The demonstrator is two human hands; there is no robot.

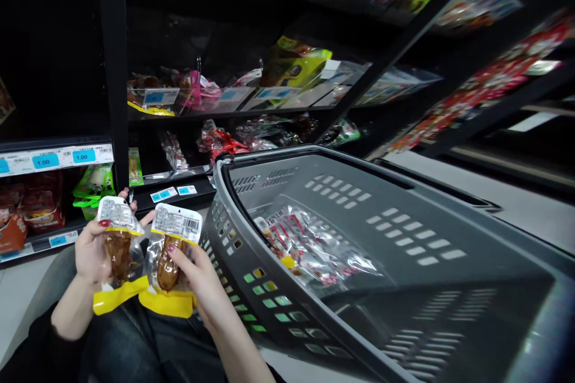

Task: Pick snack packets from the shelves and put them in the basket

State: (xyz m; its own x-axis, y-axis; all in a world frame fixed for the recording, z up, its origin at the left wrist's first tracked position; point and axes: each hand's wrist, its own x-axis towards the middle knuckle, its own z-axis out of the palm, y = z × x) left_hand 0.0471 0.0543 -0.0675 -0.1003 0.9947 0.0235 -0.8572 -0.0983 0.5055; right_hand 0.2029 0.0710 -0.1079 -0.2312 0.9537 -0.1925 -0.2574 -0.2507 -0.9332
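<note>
Two sealed packs in hand, both up in front of the lap, left of the basket. Left hand (92, 251) has the left pack (119, 254): thumb on the front near the white label, other fingers mostly behind it, a few tips poking out past the top. Pinching it. Right hand (197, 272) has the right pack (168, 266): thumb across the front, pinching it; rest of those fingers hidden behind, can't tell how they're spread.

Packs match: white printed label on top, clear middle with brown contents, yellow band at the bottom. Barcode readable as such on the right one. They hang side by side, yellow bands meeting at the lower edge.

Grey basket (449, 209), slotted walls, just right of the right hand. Clear packets (309, 245) with red print lie in it, toward the near-left end.

Black shelving (115, 72) ahead. Price tags (45, 160) on the left ledge read 1.00; green packs (94, 184) and reddish packs (40, 203) sit under it. Right of the upright: red packet (220, 140) on the lower level, yellow-green pack (291, 70) above. Dark trousers (119, 341) below the hands. Far right blurred.
</note>
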